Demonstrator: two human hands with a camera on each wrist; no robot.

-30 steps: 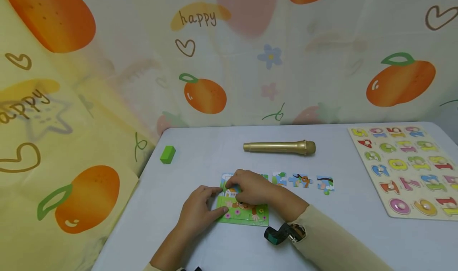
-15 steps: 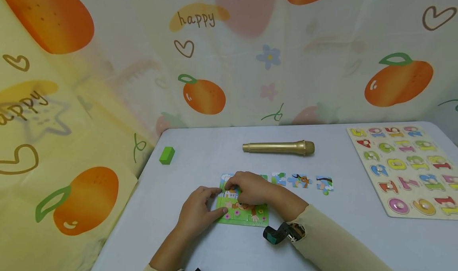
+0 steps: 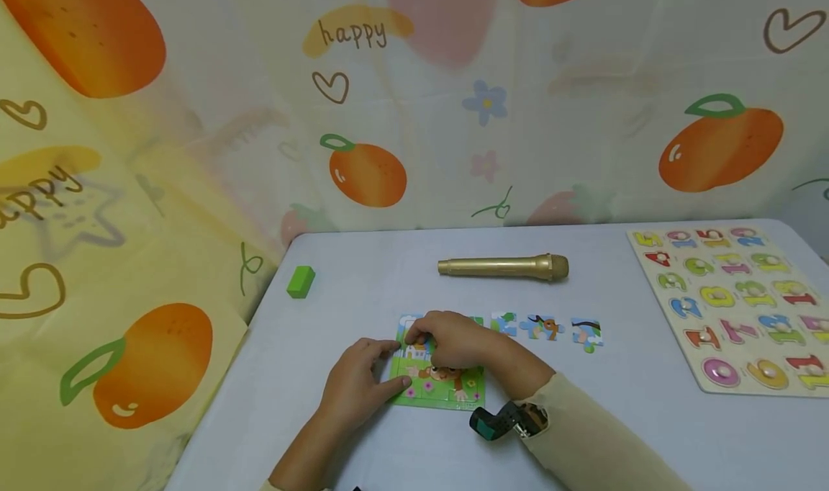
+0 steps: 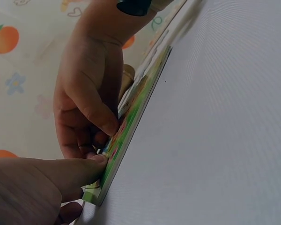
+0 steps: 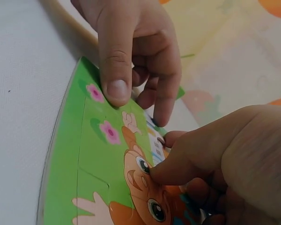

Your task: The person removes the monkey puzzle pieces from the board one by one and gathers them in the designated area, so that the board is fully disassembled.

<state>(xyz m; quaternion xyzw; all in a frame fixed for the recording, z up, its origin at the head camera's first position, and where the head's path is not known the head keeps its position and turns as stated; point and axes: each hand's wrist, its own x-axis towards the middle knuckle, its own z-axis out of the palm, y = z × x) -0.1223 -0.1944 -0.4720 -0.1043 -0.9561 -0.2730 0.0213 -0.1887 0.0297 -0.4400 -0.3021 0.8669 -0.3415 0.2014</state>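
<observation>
A small jigsaw puzzle board lies on the table, green with pink flowers and a monkey. My left hand holds its left edge, thumb on top and fingers along the side. Over the upper part bends my right hand, its thumb and index finger pinching at a jigsaw piece printed with a house. In the right wrist view, the right thumb touches the monkey's face. The right hand hides much of the board's upper half. Three loose pieces lie in a row right of the board.
Behind the board lies a gold microphone. A green block stands at the table's left edge. On the right is a wooden number board with knobbed digits. A fruit-printed cloth hangs behind the white table.
Both hands keep nearly the same places on the board; the right fingers shift only slightly. The whole head view has drifted a little to the left.
</observation>
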